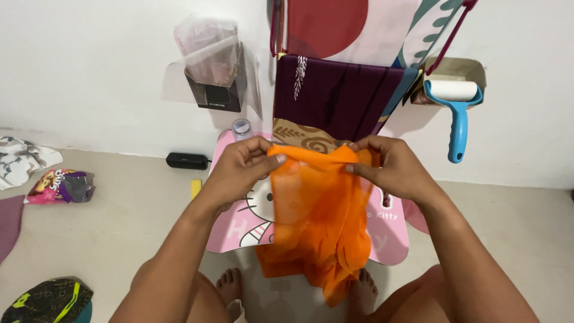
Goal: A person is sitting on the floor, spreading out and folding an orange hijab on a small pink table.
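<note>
A thin orange cloth (pixel 317 221) hangs down in front of me, stretched along its top edge between both hands. My left hand (pixel 242 167) pinches its upper left corner. My right hand (pixel 388 167) grips the upper right corner, with some fabric bunched under the fingers. The cloth drapes over a small pink table (pixel 230 230) with a cartoon cat print. My bare feet show under the cloth's lower end.
Folded purple and patterned fabrics (pixel 335 96) hang against the white wall behind the table. A blue lint roller (pixel 457 107) hangs to the right. A clear plastic holder (pixel 212 66) is fixed to the wall. A black bar-shaped device (pixel 187 160), a snack bag (pixel 60 185) and cloth pieces lie on the floor at left.
</note>
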